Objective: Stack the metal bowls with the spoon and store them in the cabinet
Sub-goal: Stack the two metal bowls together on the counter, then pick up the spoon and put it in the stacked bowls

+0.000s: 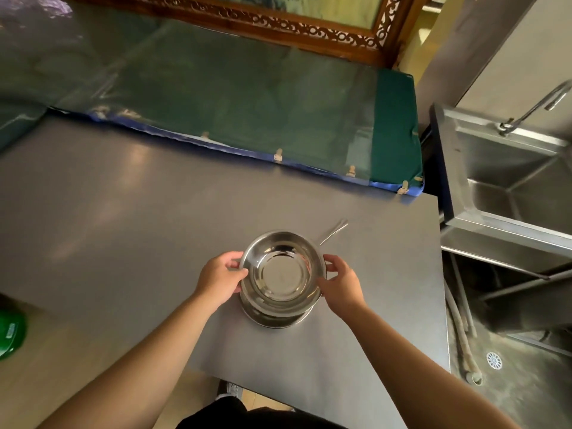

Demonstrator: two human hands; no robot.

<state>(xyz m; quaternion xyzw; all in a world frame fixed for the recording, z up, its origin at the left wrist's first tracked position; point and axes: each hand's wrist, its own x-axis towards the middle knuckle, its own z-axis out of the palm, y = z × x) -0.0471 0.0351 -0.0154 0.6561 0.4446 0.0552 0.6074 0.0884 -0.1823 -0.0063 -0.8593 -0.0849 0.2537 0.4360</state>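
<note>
Left hand (221, 278) and right hand (339, 281) grip opposite rims of top metal bowl (281, 269), nested over 2nd bowl (275, 318) on tabletop (123, 227). Spoon (334, 232) lies beyond bowls, up-right, handle pointing away diagonally; right hand nearer. Cabinet not visible.

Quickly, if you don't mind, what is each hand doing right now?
Left hand: closed on the top bowl rim.
Right hand: closed on the same bowl's opposite rim.
</note>
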